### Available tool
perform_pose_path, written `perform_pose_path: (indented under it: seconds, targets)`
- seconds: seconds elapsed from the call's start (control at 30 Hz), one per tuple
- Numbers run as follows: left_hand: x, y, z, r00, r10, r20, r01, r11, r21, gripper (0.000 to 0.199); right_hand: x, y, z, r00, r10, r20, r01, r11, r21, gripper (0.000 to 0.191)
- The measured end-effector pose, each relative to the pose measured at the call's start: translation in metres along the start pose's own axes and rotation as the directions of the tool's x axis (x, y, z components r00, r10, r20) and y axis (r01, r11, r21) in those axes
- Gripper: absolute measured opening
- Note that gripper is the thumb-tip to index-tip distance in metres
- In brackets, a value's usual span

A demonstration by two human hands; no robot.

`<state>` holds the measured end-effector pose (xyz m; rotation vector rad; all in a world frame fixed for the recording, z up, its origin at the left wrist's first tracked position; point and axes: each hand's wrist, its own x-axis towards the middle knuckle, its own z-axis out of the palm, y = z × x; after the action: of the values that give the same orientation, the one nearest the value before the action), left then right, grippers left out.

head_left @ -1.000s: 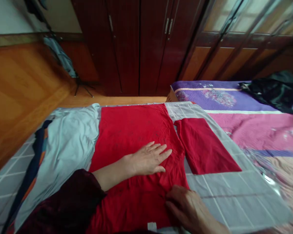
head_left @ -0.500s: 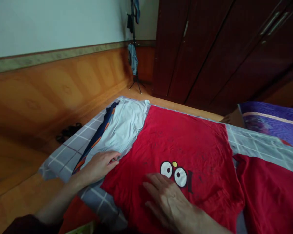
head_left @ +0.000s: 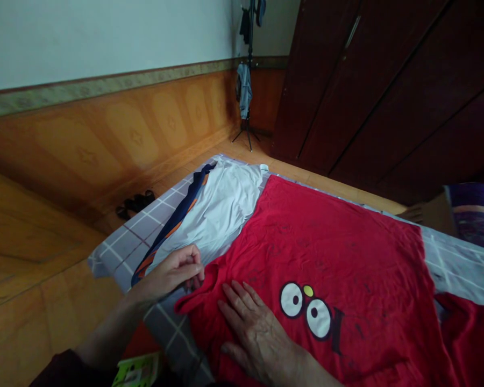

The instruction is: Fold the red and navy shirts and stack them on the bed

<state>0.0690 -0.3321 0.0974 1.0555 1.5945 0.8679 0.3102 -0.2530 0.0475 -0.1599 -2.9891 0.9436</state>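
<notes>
A red shirt with two printed cartoon eyes lies spread on a grey checked bedspread. My left hand has its fingers curled closed on the shirt's left edge, where the cloth is lifted into a fold. Flat on the red cloth, left of the printed eyes, rests my right hand with its fingers spread. Beyond my left hand lies a white garment, with a navy and orange one along its left side.
Another red cloth lies at the right. Dark shoes are on the floor at the left. A coat stand is in the far corner beside a dark wardrobe. A green packet shows at the bottom.
My left hand has closed on the shirt's edge and raised a fold. My right hand has shifted left across the shirt, away from the printed eyes. The view has turned left.
</notes>
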Motion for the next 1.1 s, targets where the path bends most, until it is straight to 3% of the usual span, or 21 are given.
perform_pose_path:
  seconds: [0.1, 0.23, 0.3, 0.4, 0.53, 0.67, 0.77, 0.97, 1.1]
  targets:
    - [0.003, -0.010, 0.008, 0.999, -0.029, 0.034, 0.029, 1.000, 0.003, 0.016, -0.001, 0.002, 0.002, 1.000, 0.002, 0.008, -0.002, 1.000, 0.015, 0.064]
    - [0.010, -0.024, 0.021, 0.973, 0.042, -0.227, 0.017, 0.967, 0.254, 0.023, -0.002, 0.006, 0.008, 1.000, -0.006, -0.014, 0.006, 1.000, 0.003, 0.065]
    - [0.011, -0.025, 0.024, 0.959, 0.064, -0.276, 0.022, 0.955, 0.297, 0.018, -0.001, 0.007, 0.009, 1.000, -0.018, -0.020, 0.018, 1.000, -0.008, 0.065]
    - [0.011, -0.021, 0.024, 0.959, 0.098, -0.265, 0.002, 0.935, 0.354, 0.016, -0.001, 0.008, 0.008, 0.999, -0.029, -0.017, 0.029, 0.999, -0.016, 0.067]
    - [0.014, -0.014, 0.027, 0.976, 0.122, -0.182, -0.014, 0.864, 0.503, 0.036, -0.001, 0.007, 0.005, 1.000, -0.026, -0.008, 0.026, 1.000, -0.018, 0.069]
    - [0.024, -0.011, 0.033, 0.980, 0.100, -0.172, 0.051, 0.708, 0.704, 0.034, -0.002, 0.006, 0.002, 1.000, -0.016, 0.020, 0.016, 1.000, 0.000, 0.068]
    - [0.031, -0.007, 0.034, 0.973, 0.148, -0.178, 0.049, 0.622, 0.781, 0.033, -0.003, 0.004, 0.000, 0.999, -0.023, 0.027, 0.023, 1.000, 0.006, 0.069]
    - [0.034, -0.012, 0.027, 0.901, 0.177, -0.397, 0.191, 0.658, 0.728, 0.026, -0.004, 0.006, 0.004, 0.999, -0.049, 0.014, 0.049, 0.999, 0.012, 0.078]
    - [0.029, -0.019, 0.028, 0.896, 0.158, -0.414, 0.152, 0.767, 0.624, 0.031, -0.002, 0.006, 0.004, 0.998, -0.055, 0.039, 0.054, 0.998, 0.023, 0.076]
